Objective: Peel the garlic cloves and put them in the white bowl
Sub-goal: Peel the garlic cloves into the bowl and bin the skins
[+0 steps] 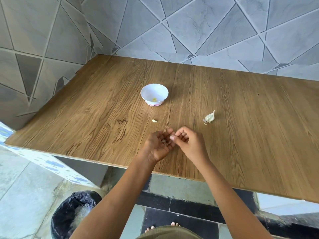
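**Mid-peel on a clove, bowl's barely started**

So this is the peeling step, not the drop-off yet. The left hand (158, 145) is palm-up with its fingers curled around a small clove in hand (166, 141), and the right hand (189, 141) has thumb and forefinger pressed together, pinching at it – looks like it's picking at the skin. It's too small to tell how much skin is on there.

Both hands are over the near edge of the wooden table (241, 118). The white bowl (143, 91) sits well beyond them with one yellowish peeled clove (154, 99) in it. A loose clove (154, 120) lies between bowl and hands, and the rest of the garlic bulb (210, 117) is off to the right.

My guess for the next move: strip the last of the skin with a fingernail, then reach forward and drop the clove in the bowl – skins probably go in the black-lined bin (69, 218) on the floor.

Writing-wise, the bowl has a pink band (155, 104) round its base with some mark on it, but it's unreadable.
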Demonstrator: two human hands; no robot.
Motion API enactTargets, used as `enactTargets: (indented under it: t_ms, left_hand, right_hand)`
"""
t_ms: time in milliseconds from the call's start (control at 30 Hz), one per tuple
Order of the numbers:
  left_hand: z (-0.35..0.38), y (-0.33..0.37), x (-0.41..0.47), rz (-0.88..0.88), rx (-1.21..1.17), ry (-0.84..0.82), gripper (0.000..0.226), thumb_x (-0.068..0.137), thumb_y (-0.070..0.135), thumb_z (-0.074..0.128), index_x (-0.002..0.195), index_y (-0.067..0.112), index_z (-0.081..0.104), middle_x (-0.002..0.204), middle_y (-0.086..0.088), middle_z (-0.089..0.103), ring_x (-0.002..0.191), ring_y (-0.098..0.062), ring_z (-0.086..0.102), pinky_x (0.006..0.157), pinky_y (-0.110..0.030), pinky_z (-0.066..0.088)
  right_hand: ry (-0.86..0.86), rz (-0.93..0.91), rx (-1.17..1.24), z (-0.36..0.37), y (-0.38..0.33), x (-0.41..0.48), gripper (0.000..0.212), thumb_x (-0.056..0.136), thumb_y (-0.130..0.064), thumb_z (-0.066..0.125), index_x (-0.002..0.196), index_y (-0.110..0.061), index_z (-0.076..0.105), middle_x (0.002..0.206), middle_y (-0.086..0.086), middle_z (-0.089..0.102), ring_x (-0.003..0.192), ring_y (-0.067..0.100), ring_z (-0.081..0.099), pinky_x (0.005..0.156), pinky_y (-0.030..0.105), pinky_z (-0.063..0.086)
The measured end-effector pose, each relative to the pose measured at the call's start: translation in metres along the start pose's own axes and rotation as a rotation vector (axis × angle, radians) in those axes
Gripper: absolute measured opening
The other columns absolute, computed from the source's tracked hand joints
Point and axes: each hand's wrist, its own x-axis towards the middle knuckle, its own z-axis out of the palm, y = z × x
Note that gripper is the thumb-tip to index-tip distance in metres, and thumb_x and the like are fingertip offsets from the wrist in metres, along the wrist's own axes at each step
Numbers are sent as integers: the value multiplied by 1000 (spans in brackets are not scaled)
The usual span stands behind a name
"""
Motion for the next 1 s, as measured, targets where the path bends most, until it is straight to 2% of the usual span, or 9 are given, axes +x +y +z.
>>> enactTargets:
  t_ms: [100, 267, 400, 567, 633, 700, 767, 867, 1000]
  left_hand:
    - [-1, 5, -5, 23, -32, 3, 40, 102, 17, 31, 90, -7, 60, 90, -18, 60, 87, -25, 58, 88, -36, 48]
    - [-5, 17, -5, 73, -52, 28, 39, 101, 17, 31, 88, -5, 60, 87, -16, 59, 84, -24, 58, 83, -34, 49]
    - [-7, 18, -6, 92, -54, 9, 39, 101, 17, 31, 88, -5, 61, 87, -16, 60, 84, -23, 58, 82, -32, 49]
    - [-9, 18, -8, 100, -54, -3, 39, 101, 17, 31, 88, -5, 61, 87, -16, 60, 83, -23, 58, 82, -32, 48]
    - [-9, 17, -9, 105, -59, -4, 39, 101, 17, 31, 87, -5, 60, 87, -16, 60, 83, -23, 58, 82, -31, 48]
    - [-9, 16, -9, 106, -54, -2, 39, 101, 17, 31, 88, -5, 61, 87, -15, 60, 83, -23, 58, 83, -31, 48]
    - [-9, 16, -9, 110, -51, -2, 39, 101, 17, 31, 88, -5, 61, 87, -15, 60, 84, -23, 58, 84, -32, 48]
    - [-9, 14, -8, 114, -37, 5, 39, 102, 18, 31, 89, -4, 61, 87, -15, 60, 84, -23, 59, 83, -32, 49]
    - [-7, 11, -8, 117, -26, 11, 39, 102, 17, 31, 89, -4, 61, 87, -15, 60, 83, -23, 58, 80, -32, 50]
  right_hand:
    - [18, -11, -46, -11, 9, -2, 5, 80, -7, 74, 84, -8, 71, 74, -7, 68, 65, -1, 58, 60, 7, 44]
    - [-264, 117, -243, -22, 24, -8, 24, 81, -10, 73, 105, -9, 70, 95, 2, 70, 78, 7, 62, 78, 18, 52]
    - [-289, 72, -259, -12, 21, -3, 20, 78, -10, 75, 97, -8, 73, 92, 3, 70, 75, 7, 60, 79, 24, 53]
    - [-391, 8, -283, -11, 21, 13, 3, 79, -13, 74, 81, -11, 73, 77, -10, 59, 67, 4, 54, 67, 30, 47]
    - [-453, -54, -305, -9, 22, 17, 3, 84, -11, 69, 82, -9, 70, 81, -9, 56, 77, 10, 58, 71, 28, 43]
    - [-514, -78, -388, -6, 24, 18, 5, 89, -9, 61, 85, -12, 63, 92, -1, 58, 96, 22, 58, 79, 35, 45]
    - [-548, -92, -467, -3, 25, 17, 12, 91, -7, 52, 84, -17, 51, 95, 1, 52, 89, 20, 53, 75, 36, 46]
    - [-482, -56, -374, -6, 22, 21, 16, 92, -2, 48, 84, -15, 43, 91, -2, 46, 79, 14, 47, 68, 28, 39]
    - [-347, -116, -182, -13, 20, 22, 13, 88, -3, 60, 80, -13, 57, 83, -3, 54, 71, 9, 50, 64, 25, 37]
